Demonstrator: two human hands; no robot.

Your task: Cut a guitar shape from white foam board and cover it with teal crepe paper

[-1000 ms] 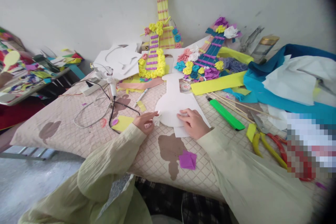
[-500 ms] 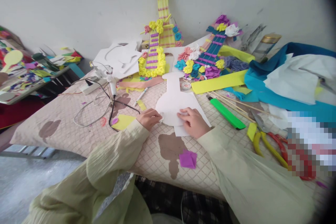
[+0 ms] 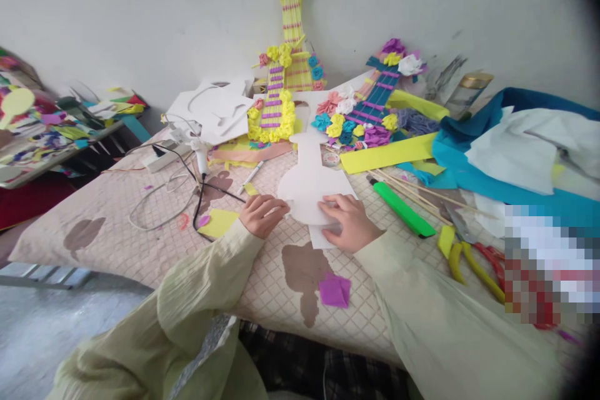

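Note:
A white guitar-shaped cutout (image 3: 307, 184) lies flat in front of me, its neck pointing at the wall. At its lower left rim, the fingertips of my left hand (image 3: 262, 214) are pinched together; what is between them is too small to make out. My right hand (image 3: 350, 222) grips the lower right part of the cutout, fingers on top and thumb at the bottom edge. Beneath the cutout, part of a white sheet (image 3: 323, 239) sticks out towards me. A folded purple paper piece (image 3: 334, 290) lies nearer my body.
Decorated paper guitars (image 3: 274, 106) lean at the back. Left are a hot glue gun (image 3: 201, 156), cables and a power strip (image 3: 162, 156). A green utility knife (image 3: 404, 207), sticks (image 3: 412, 190), yellow-handled pliers (image 3: 482, 272) and blue material (image 3: 450, 156) lie on the right.
My right thumb has moved down and away from the fingers, to the cutout's lower edge. The left hand has lifted slightly at the rim. The whole view has shifted a little.

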